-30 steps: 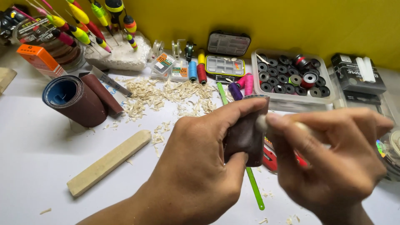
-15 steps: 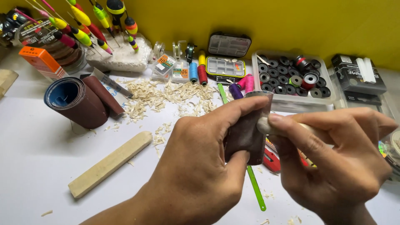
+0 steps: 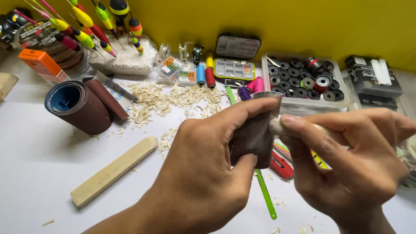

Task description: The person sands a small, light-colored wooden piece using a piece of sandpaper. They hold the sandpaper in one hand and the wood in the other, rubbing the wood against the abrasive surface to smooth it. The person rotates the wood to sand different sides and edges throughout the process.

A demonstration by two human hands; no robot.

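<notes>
1. Nearest the camera, the left hand point(image 3: 203, 173) is closed in a pinch on a folded piece of dark sandpaper point(image 3: 255, 134): the thumb is pressed up from below and the forefinger laid along the top fold, so the paper is kept wrapped as a sleeve.
2. At 3 o'clock from it, the right hand point(image 3: 359, 160) is closed around a pale slender stick point(image 3: 277, 126). Only the rounded tip is seen, touching the sandpaper's fold; the rest is hidden under the fingers. The tip is pointed into the fold, a hold that suits rubbing wood against grit.
3. Both hands are held above the white worktop point(image 3: 39, 164), near its front edge, and loose shavings lie beneath them.
4. Under the hands a green rod point(image 3: 265, 195) and a red cutter point(image 3: 281, 167) are seen lying flat, partly hidden.
5. At 9 o'clock a pale wooden block point(image 3: 113, 171) lies apart on the worktop.
6. Farther, at 10 o'clock, a roll of sandpaper point(image 3: 76, 106) lies on its side, within reach.
7. At 12 o'clock a heap of wood shavings point(image 3: 173, 97) is spread.
8. Beyond, a clear tray of spools point(image 3: 303, 80) and bright fishing floats point(image 3: 86, 26) stuck upright in white foam are ranged against the yellow wall.
</notes>
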